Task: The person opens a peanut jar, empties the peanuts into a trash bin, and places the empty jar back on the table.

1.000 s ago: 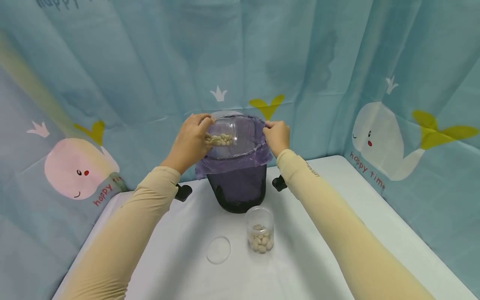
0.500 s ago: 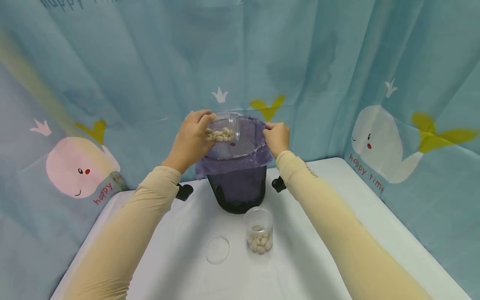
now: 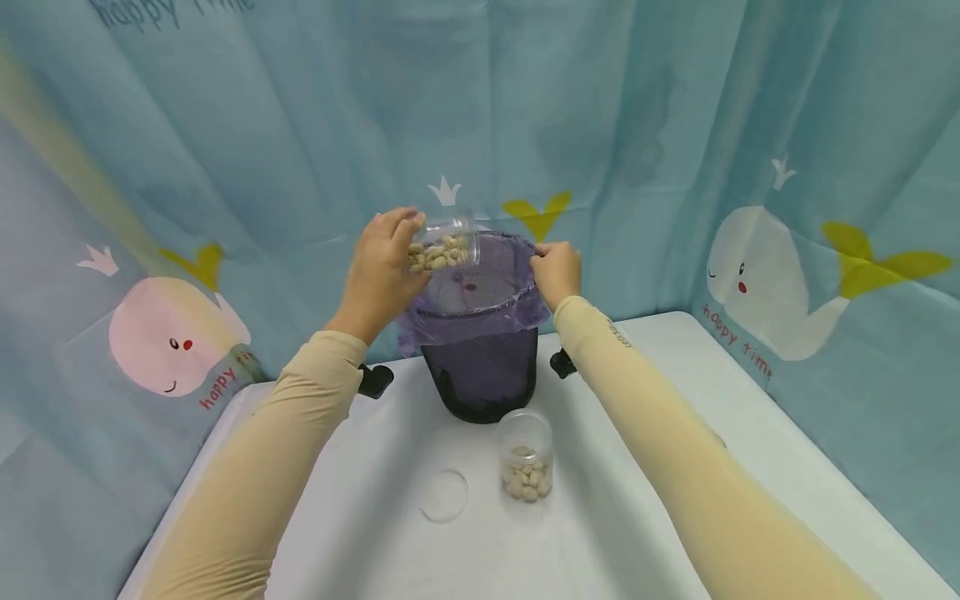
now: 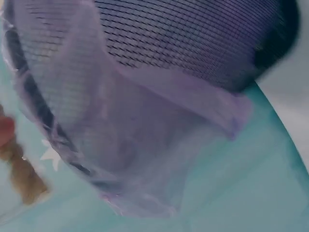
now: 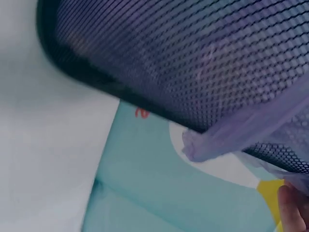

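Left hand (image 3: 382,271) grips clear jar (image 3: 457,223), nuts (image 3: 437,255) inside; right hand (image 3: 557,273) pinches purple film (image 3: 480,324) on mesh bin (image 3: 483,375); white tabletop (image 3: 405,567), teal curtain (image 3: 600,100).

The blue curtain (image 3: 600,108) is showing red "happy time" beside its white whale (image 3: 757,279), a partly hidden "happy ti" beside its pink whale (image 3: 161,329) and darker "happy time" along the top, while the right sleeve (image 3: 645,392) is carrying lettering too small to read.
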Tool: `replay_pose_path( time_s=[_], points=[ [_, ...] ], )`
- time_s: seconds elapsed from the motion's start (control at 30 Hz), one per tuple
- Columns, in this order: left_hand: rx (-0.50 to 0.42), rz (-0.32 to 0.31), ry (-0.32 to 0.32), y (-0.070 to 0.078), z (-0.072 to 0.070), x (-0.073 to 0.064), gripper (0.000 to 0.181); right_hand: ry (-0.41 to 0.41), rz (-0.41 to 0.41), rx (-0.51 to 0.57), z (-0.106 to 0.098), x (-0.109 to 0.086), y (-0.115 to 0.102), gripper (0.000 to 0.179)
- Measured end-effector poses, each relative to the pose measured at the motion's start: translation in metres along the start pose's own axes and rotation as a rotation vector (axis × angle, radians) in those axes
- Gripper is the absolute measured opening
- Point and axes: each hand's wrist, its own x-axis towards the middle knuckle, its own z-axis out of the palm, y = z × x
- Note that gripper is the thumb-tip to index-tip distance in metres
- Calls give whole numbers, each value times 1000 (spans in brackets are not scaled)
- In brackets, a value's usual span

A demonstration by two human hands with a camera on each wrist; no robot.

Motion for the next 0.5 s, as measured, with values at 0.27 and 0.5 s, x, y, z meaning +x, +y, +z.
replay_pose_path(
  time_s=[0.27,0.5],
  points=[
    [2,-44,-25,1,7,-12,65,-55,4,-40,4,-2,14,35],
    [32,31,-155,-5,4,-12,63,-22,-35,-20,5,-2,11,33]
  ],
)
